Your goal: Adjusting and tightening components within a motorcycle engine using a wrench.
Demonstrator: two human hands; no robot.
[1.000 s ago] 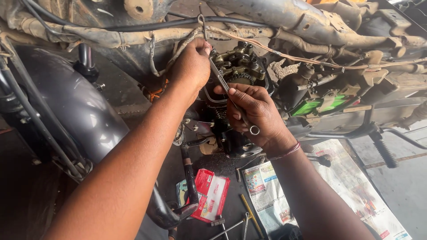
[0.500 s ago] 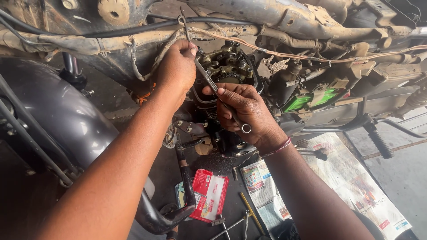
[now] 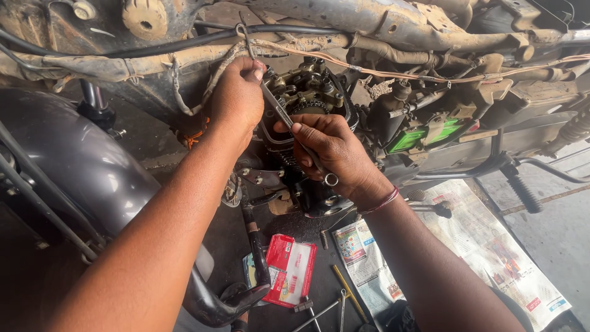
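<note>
- The left hand [image 3: 236, 98] is closing its grip around the upper end of a slim metal wrench [image 3: 289, 126], and the thumb is pressing near the tool head. The wrench is lying slantwise over the open engine top [image 3: 307, 92] of the motorcycle, between the 2 hands.
- The right hand [image 3: 335, 154] is gripping the lower part of the same wrench, and the ring end [image 3: 331, 179] is sticking out below the fingers. I cannot see which fastener the upper end is sitting on, because the left hand is hiding it.
- In my judgement, the tool could be slipping off the fastener if the head is not seated fully; the knuckles are then hitting the sharp engine parts just beside them.
- The rusty cable bundle [image 3: 184, 58] and the thin wire [image 3: 381, 72] are passing very near the left hand. A sudden slip could be pulling or cutting them.
- The engine top is open, so a loose small part could be falling inside or down onto the dark floor [image 3: 301, 227], where it is hard to find.
- Below, a red packet [image 3: 292, 267], some loose tools [image 3: 335, 301] and a newspaper [image 3: 473, 246] are lying on the floor. A dropped wrench could be landing among them and scattering them.
- The parts are looking oily, so both grips could be losing hold under strong force.
</note>
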